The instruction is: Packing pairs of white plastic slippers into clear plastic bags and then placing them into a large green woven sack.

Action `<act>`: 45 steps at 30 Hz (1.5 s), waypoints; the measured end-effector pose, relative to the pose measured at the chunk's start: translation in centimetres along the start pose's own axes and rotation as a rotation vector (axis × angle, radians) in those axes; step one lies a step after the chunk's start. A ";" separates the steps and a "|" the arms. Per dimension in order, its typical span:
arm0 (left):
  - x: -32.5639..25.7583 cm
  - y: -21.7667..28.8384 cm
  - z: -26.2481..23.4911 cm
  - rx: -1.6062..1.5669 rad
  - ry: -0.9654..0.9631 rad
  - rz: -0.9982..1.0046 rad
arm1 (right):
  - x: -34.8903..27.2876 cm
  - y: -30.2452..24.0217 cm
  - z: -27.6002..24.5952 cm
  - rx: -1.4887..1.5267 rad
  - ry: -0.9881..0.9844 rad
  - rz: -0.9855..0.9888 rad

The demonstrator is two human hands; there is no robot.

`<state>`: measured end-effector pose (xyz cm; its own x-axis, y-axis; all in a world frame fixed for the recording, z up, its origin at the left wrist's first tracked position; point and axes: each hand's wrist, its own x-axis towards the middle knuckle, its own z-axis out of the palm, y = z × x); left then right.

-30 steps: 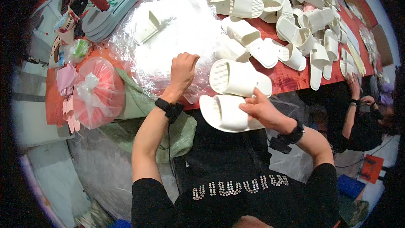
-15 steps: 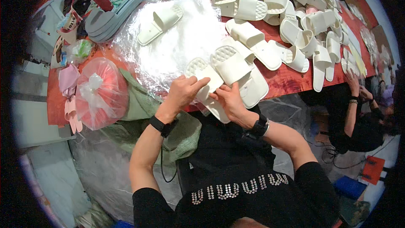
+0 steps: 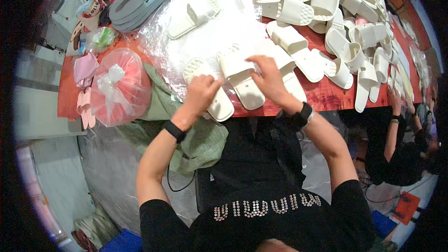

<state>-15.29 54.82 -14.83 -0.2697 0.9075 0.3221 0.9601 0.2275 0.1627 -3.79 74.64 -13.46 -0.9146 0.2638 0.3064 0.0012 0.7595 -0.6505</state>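
Note:
My left hand (image 3: 201, 97) has its fingers closed at the strap of a white slide slipper (image 3: 220, 106) that lies on the table's near edge. To its right another white slipper (image 3: 247, 94) lies flat, sole toward me. Over the right side of that slipper is my right hand (image 3: 270, 80), thumb and index finger apart, with nothing visible between them. A further white slipper (image 3: 294, 87) shows partly behind my right hand. A single slipper (image 3: 193, 18) lies on a stack of clear plastic sheets or bags (image 3: 163, 49) beyond my hands.
A heap of white slippers (image 3: 322, 2) covers the right side of the red table (image 3: 326, 94). At left sit a tied clear bag of red things (image 3: 122, 88), pink slippers (image 3: 85, 107) and grey slippers (image 3: 135, 11). Green cloth (image 3: 198, 142) hangs at the edge. A co-worker's hands (image 3: 396, 98) are at far right.
The slippers at my hands have come apart and lie side by side on the table. My right hand has lifted off the slipper it touched and its fingers have spread; my left hand has moved slightly.

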 end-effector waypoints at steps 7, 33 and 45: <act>-2.7 6.1 5.7 -0.114 0.162 -0.449 | 2.9 5.5 2.5 -0.547 -0.074 -0.127; -2.4 4.7 6.1 -0.460 0.518 -0.920 | -6.1 -0.7 -4.4 0.398 -0.774 0.174; -3.4 7.7 8.2 0.067 0.302 -0.558 | -3.8 -6.5 4.7 -0.273 -0.290 -0.735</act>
<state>-6.40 56.37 -22.37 -0.7304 0.5089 0.4556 0.6690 0.6677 0.3266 -2.22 65.90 -13.69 -0.7883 -0.4901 0.3719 -0.5726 0.8057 -0.1518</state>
